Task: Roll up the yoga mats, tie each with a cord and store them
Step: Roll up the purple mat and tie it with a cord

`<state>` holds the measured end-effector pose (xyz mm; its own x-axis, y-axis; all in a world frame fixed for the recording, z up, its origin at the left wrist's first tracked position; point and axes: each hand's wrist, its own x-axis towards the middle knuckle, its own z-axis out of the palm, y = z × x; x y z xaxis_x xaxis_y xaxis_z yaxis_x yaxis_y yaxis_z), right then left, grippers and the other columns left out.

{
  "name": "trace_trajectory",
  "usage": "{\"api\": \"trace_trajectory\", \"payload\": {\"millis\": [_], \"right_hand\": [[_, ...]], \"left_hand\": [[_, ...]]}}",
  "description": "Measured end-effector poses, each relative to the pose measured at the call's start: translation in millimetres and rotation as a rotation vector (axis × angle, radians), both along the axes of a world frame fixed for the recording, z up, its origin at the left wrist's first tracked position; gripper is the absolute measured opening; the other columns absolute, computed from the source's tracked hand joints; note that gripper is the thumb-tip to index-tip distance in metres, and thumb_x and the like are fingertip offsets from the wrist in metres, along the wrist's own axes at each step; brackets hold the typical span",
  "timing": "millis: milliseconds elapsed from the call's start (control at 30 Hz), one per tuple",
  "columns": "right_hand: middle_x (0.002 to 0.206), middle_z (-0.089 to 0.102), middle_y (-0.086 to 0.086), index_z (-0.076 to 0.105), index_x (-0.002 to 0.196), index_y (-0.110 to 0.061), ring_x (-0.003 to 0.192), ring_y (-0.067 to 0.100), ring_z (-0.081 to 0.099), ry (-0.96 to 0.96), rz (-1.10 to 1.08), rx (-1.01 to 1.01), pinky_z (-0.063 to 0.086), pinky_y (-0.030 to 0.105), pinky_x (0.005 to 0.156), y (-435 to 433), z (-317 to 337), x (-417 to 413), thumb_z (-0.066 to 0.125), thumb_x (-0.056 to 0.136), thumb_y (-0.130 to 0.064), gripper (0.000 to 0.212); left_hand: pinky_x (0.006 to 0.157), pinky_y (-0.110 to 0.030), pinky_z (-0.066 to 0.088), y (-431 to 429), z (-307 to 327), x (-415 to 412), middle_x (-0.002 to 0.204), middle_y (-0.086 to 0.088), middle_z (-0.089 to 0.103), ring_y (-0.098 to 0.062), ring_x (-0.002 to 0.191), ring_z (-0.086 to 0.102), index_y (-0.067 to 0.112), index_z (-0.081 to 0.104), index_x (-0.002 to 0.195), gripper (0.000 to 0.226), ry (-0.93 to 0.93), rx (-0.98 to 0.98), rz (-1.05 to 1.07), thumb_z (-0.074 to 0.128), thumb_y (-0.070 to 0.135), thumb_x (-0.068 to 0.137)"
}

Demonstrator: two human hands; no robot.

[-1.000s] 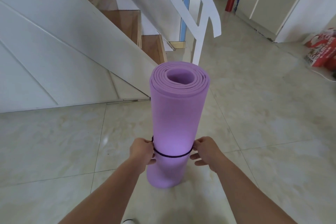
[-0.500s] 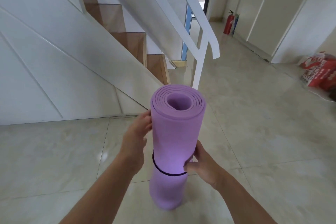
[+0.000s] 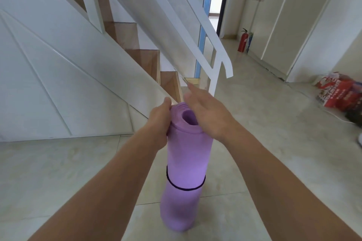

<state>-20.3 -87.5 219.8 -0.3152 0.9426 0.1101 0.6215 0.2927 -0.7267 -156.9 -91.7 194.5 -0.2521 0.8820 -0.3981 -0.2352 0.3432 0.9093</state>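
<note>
A purple yoga mat (image 3: pixel 186 162), rolled up, stands upright on the tiled floor in front of me. A thin dark cord (image 3: pixel 184 187) circles its lower part. My left hand (image 3: pixel 159 121) grips the top left edge of the roll, thumb at the rim. My right hand (image 3: pixel 205 115) lies flat and open over the top right of the roll, fingers stretched toward the stairs. Whether its palm touches the rim is unclear. The roll's top opening shows between the two hands.
A white staircase with wooden steps (image 3: pixel 143 58) and a white handrail (image 3: pixel 195 31) rises just behind the mat. A red fire extinguisher (image 3: pixel 242 41) stands by white cabinets (image 3: pixel 293 15). Red printed bags (image 3: pixel 338 92) sit on the floor at right.
Both hands have moved up from the cord to the top of the roll. The view has risen, so the mat looks lower and farther.
</note>
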Motion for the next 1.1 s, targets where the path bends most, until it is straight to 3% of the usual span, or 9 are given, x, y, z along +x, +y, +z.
{"api": "trace_trajectory", "payload": {"millis": [67, 133, 233, 333, 467, 633, 833, 1000, 1100], "right_hand": [[0.162, 0.021, -0.012, 0.022, 0.154, -0.038, 0.150, 0.014, 0.015, -0.348, 0.102, 0.084, 0.014, 0.052, 0.120, 0, -4, -8, 0.019, 0.097, -0.067, 0.064], [0.164, 0.012, -0.013, 0.016, 0.155, -0.036, 0.152, 0.013, 0.004, -0.538, 0.153, 0.082, 0.005, 0.054, 0.120, -2, -11, -9, 0.013, 0.097, -0.067, 0.066], [0.165, 0.006, -0.014, 0.011, 0.157, -0.032, 0.151, 0.007, -0.005, -0.518, 0.208, 0.039, -0.004, 0.047, 0.122, -5, -10, -5, 0.016, 0.104, -0.053, 0.058], [0.165, 0.007, -0.010, 0.012, 0.158, -0.027, 0.151, 0.008, -0.005, -0.452, 0.271, 0.003, -0.004, 0.039, 0.122, -5, -2, -4, 0.025, 0.107, -0.037, 0.054], [0.166, -0.005, -0.004, 0.002, 0.158, -0.022, 0.151, 0.011, -0.010, -0.637, 0.296, 0.052, -0.005, 0.036, 0.122, -5, -2, -3, 0.025, 0.106, -0.036, 0.059], [0.163, -0.020, -0.008, -0.008, 0.157, -0.024, 0.148, 0.011, -0.022, -0.794, 0.277, 0.100, -0.011, 0.047, 0.121, -11, -9, -10, 0.013, 0.105, -0.044, 0.059], [0.163, -0.018, -0.013, -0.007, 0.157, -0.029, 0.149, 0.006, -0.018, -0.755, 0.282, 0.086, -0.008, 0.049, 0.121, -19, -10, -23, 0.011, 0.104, -0.048, 0.059], [0.164, -0.011, -0.013, -0.003, 0.157, -0.028, 0.150, 0.006, -0.010, -0.708, 0.254, 0.091, -0.005, 0.044, 0.122, -21, -14, -18, 0.014, 0.104, -0.047, 0.059], [0.155, 0.031, -0.004, 0.022, 0.152, -0.022, 0.136, 0.016, 0.031, -0.403, 0.194, 0.084, 0.014, 0.046, 0.120, -16, -12, -17, 0.028, 0.101, -0.032, 0.052]], "left_hand": [[0.080, -0.040, 0.055, -7, -6, -5, 0.095, -0.004, 0.074, -0.023, 0.085, 0.065, 0.013, 0.072, 0.098, 0.029, -0.025, -0.006, -0.061, 0.047, 0.028, 0.101], [0.088, -0.044, 0.055, -15, -11, -11, 0.099, -0.005, 0.074, -0.024, 0.090, 0.067, 0.015, 0.072, 0.102, 0.022, 0.104, 0.007, -0.168, 0.050, 0.019, 0.097], [0.078, -0.043, 0.060, -21, -11, -19, 0.102, -0.005, 0.073, -0.024, 0.091, 0.070, 0.014, 0.072, 0.103, 0.027, 0.264, 0.036, -0.271, 0.059, 0.036, 0.095], [0.065, -0.038, 0.062, -22, -3, -22, 0.096, -0.008, 0.073, -0.023, 0.076, 0.070, 0.008, 0.073, 0.099, 0.046, 0.370, 0.020, -0.295, 0.057, 0.051, 0.095], [0.056, -0.035, 0.060, -21, 10, -27, 0.078, -0.014, 0.072, -0.027, 0.059, 0.069, -0.004, 0.067, 0.092, 0.037, 0.601, -0.004, -0.348, 0.056, 0.030, 0.097], [0.053, -0.030, 0.056, -20, 21, -38, 0.062, -0.016, 0.070, -0.026, 0.055, 0.070, -0.007, 0.068, 0.077, 0.019, 0.616, -0.039, -0.375, 0.058, 0.007, 0.086], [0.054, -0.032, 0.056, -17, 21, -43, 0.055, -0.020, 0.066, -0.030, 0.050, 0.066, -0.009, 0.067, 0.066, 0.022, 0.594, 0.044, -0.253, 0.054, 0.001, 0.081], [0.059, -0.034, 0.049, -22, 6, -30, 0.052, -0.011, 0.061, -0.025, 0.050, 0.056, 0.000, 0.065, 0.063, 0.031, 0.575, 0.106, -0.207, 0.061, 0.017, 0.088], [0.070, -0.035, 0.049, -20, 4, -16, 0.083, -0.006, 0.069, -0.023, 0.077, 0.063, 0.006, 0.070, 0.092, 0.042, 0.436, 0.021, -0.241, 0.058, 0.046, 0.090]]}}
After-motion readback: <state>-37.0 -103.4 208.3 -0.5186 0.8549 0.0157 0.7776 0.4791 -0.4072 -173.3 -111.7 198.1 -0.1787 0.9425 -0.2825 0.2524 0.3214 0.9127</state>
